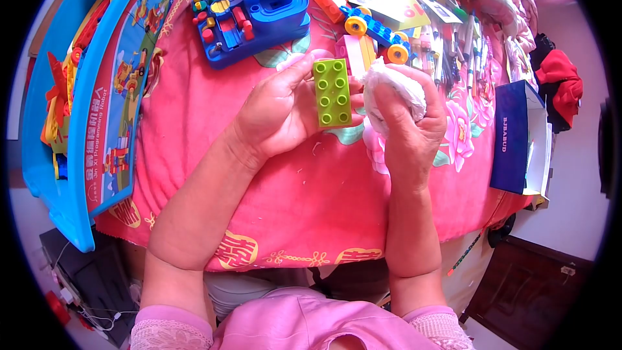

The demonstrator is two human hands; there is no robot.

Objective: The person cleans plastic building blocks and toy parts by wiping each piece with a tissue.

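Observation:
A lime green building block (332, 93) with two rows of studs stands upright in my left hand (277, 105). My left thumb lies along its edge, and the other fingers are partly hidden behind it. To the right of the block, my right hand (413, 121) grips a crumpled white tissue (393, 94) between thumb and fingers, a small gap away from the block. Just beyond both hands are a pink block (350, 54) and a yellow block (367, 52), partly covered by the fingers and tissue.
A red flowered cloth (304, 201) covers the surface. A blue toy base (259, 19) and wheeled blue pieces (376, 29) lie at the back. A big blue bin (71, 175) stands left, with a printed box panel (120, 129). Pens (468, 45) and a dark blue box (515, 139) are right.

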